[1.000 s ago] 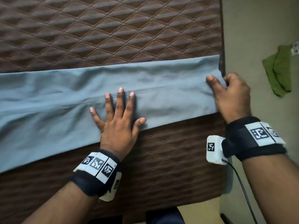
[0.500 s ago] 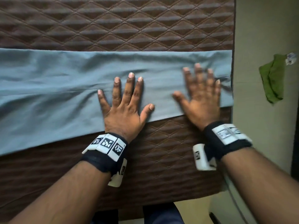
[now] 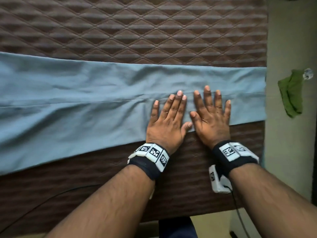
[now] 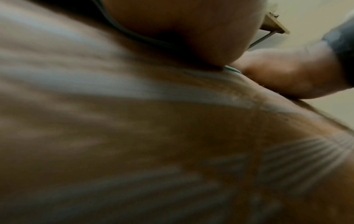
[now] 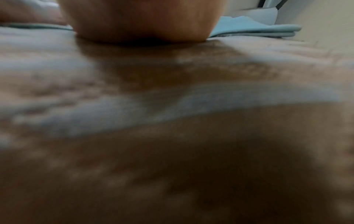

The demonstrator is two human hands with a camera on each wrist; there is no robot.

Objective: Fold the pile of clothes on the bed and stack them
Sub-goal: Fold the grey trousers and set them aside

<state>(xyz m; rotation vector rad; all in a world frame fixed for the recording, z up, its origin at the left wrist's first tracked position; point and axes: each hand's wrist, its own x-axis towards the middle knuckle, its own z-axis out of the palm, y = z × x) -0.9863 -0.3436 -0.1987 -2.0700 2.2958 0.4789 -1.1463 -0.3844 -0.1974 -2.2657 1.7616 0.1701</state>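
A long light-blue garment (image 3: 85,107) lies flat across the brown quilted bed (image 3: 137,31), folded lengthwise, its right end at the bed's right edge. My left hand (image 3: 169,115) and right hand (image 3: 210,114) press flat on it side by side near that right end, fingers straight and spread, thumbs nearly touching. In the left wrist view the heel of my left hand (image 4: 182,27) rests on the bed with the right hand (image 4: 287,71) beside it. The right wrist view shows my right palm (image 5: 141,19) down on the bed and the garment's layered edge (image 5: 254,30) beyond it.
A green cloth (image 3: 291,93) lies on the pale floor (image 3: 289,40) right of the bed. The bed's near edge runs just below my forearms, and a thin cable (image 3: 42,200) trails over it at the lower left.
My right hand let go of the garment's right corner, flattened onto the fabric and slid left. The left hand stayed flat and now lies right beside it.
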